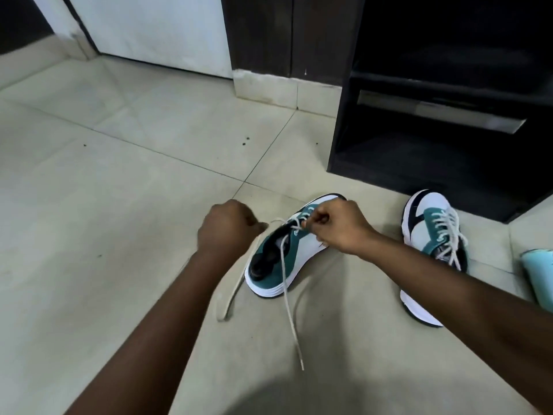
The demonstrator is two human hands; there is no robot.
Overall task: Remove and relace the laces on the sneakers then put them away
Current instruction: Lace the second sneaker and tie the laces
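Note:
A teal, white and navy sneaker (294, 259) lies on the tiled floor in front of me, its heel toward me. Its cream lace (288, 298) is threaded only through the eyelets near the toe, and both loose ends trail on the floor toward me. My left hand (227, 227) is curled just left of the shoe and pinches one strand of the lace. My right hand (335, 226) rests over the shoe's front and pinches the lace at the eyelets. A second matching sneaker (431, 244) stands to the right, fully laced.
A dark open shoe rack (443, 115) with shelves stands at the back right, just behind the second sneaker. A pale blue bottle (538, 274) lies at the right edge. A white door (149, 31) and dark wall panel are at the back.

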